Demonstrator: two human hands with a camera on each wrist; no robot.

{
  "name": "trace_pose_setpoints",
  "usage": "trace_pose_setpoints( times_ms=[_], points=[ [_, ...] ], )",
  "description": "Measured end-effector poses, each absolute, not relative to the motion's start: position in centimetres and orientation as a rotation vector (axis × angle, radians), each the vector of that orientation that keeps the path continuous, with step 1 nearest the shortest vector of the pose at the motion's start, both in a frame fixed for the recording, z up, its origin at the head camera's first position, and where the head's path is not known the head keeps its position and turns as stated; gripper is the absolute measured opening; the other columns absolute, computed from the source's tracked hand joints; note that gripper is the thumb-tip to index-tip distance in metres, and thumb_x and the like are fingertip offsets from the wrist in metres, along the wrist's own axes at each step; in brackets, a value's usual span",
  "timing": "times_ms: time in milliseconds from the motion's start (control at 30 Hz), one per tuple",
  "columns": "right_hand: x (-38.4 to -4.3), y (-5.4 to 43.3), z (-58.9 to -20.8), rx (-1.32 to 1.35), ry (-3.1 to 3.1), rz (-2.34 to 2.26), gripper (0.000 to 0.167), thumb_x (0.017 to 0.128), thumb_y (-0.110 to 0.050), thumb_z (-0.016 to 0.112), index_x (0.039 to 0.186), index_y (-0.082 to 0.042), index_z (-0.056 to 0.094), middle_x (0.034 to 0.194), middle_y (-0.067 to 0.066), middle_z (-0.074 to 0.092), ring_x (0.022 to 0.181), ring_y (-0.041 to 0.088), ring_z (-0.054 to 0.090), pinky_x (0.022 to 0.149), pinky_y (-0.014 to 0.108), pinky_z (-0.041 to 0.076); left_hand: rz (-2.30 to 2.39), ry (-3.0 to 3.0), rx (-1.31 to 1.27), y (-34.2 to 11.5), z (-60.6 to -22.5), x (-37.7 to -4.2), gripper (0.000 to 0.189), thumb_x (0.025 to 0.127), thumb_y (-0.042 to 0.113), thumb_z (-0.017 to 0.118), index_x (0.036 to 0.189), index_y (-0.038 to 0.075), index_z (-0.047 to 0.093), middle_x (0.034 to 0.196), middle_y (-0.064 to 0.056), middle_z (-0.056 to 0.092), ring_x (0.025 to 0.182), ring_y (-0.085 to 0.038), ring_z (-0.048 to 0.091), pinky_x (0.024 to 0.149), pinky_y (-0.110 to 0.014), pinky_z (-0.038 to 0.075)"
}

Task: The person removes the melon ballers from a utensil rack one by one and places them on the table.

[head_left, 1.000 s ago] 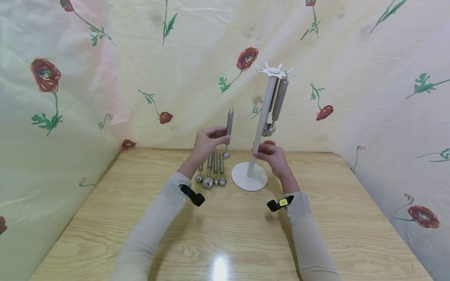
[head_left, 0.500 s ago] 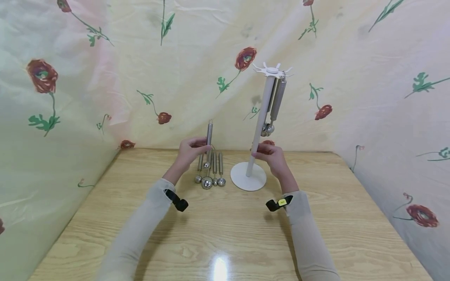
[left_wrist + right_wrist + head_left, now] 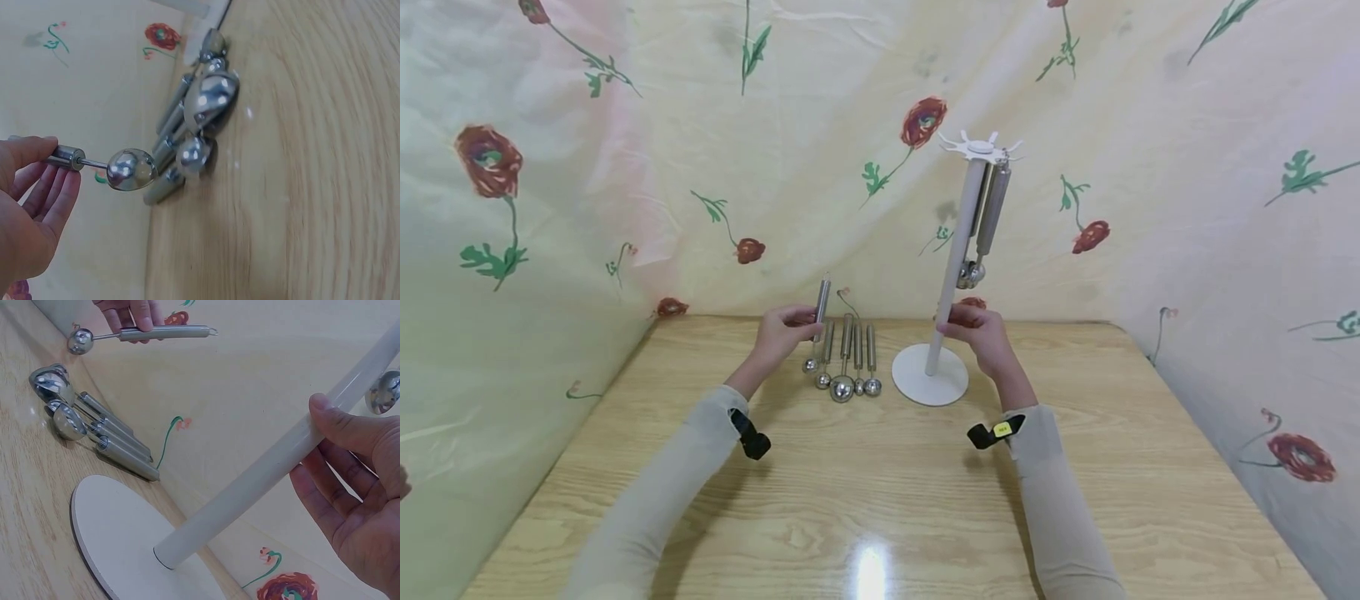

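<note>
My left hand [image 3: 782, 333] pinches a steel melon baller [image 3: 131, 169] by its handle, bowl end down and loop end up. It hangs just left of several similar melon ballers [image 3: 846, 340] lying side by side on the table, bowls toward me. In the left wrist view their round bowls overlap. My right hand [image 3: 362, 469] grips the white post of a hook stand [image 3: 244, 481], thumb on one side and fingers on the other. The post leans right in the head view. More steel melon ballers [image 3: 992, 212] hang from the stand's hooks, partly behind the post.
The stand's round white base [image 3: 910, 383] sits on the wooden table [image 3: 850, 483], right of the lying melon ballers. A flowered cloth [image 3: 820, 125] rises behind the table and along both sides.
My left hand has moved left and lower with the melon baller, away from the stand and past the lying ones. The right hand keeps its hold on the post.
</note>
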State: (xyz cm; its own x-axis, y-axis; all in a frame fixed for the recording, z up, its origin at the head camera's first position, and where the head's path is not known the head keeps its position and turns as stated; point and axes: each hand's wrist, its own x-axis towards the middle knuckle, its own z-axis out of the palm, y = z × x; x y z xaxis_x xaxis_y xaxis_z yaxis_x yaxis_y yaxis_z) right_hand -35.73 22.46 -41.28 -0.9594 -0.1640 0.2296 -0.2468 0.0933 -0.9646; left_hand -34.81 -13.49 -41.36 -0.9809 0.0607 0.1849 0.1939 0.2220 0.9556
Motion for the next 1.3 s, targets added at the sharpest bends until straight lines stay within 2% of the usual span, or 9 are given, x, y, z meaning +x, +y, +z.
trace_pose_setpoints(
  times_ms=[367,633,1033,1300],
  points=[
    [-35.9,22.5,-41.5,0.460,-2.237,2.057,0.044,0.090,-0.004,0.076,0.126,0.017,0.061,0.094,-0.013,0.074,0.095,0.010,0.070,0.087,0.020,0.059,-1.830,-2.411,-0.228,-15.0,-42.5,-35.0,0.040,0.091,0.003,0.075,0.128,-0.006,0.065,0.117,-0.030,0.069,0.078,-0.004,0.068,0.076,-0.022,0.063],
    [-35.9,22.4,-41.4,0.439,-2.252,2.062,0.042,0.091,-0.003,0.074,0.127,0.016,0.060,0.094,-0.014,0.074,0.093,0.007,0.069,0.087,0.019,0.059,-1.832,-2.416,-0.189,-15.2,-43.7,-35.3,0.042,0.090,0.001,0.074,0.130,-0.007,0.063,0.114,-0.030,0.069,0.074,-0.001,0.066,0.074,-0.020,0.062],
    [-35.9,22.4,-41.4,0.427,-2.261,2.055,0.044,0.091,-0.002,0.074,0.129,0.016,0.060,0.094,-0.015,0.073,0.091,0.006,0.068,0.085,0.018,0.058,-1.800,-2.489,-0.113,-15.6,-45.2,-36.1,0.043,0.090,-0.001,0.075,0.131,-0.001,0.065,0.109,-0.028,0.072,0.073,-0.003,0.068,0.070,-0.019,0.062],
    [-35.9,22.4,-41.4,0.416,-2.263,2.052,0.043,0.091,-0.001,0.074,0.128,0.016,0.060,0.094,-0.015,0.073,0.091,0.006,0.069,0.085,0.018,0.058,-1.793,-2.506,-0.085,-15.5,-46.0,-36.5,0.041,0.090,0.000,0.075,0.130,-0.004,0.065,0.108,-0.027,0.073,0.073,-0.006,0.070,0.070,-0.019,0.062]
  ],
)
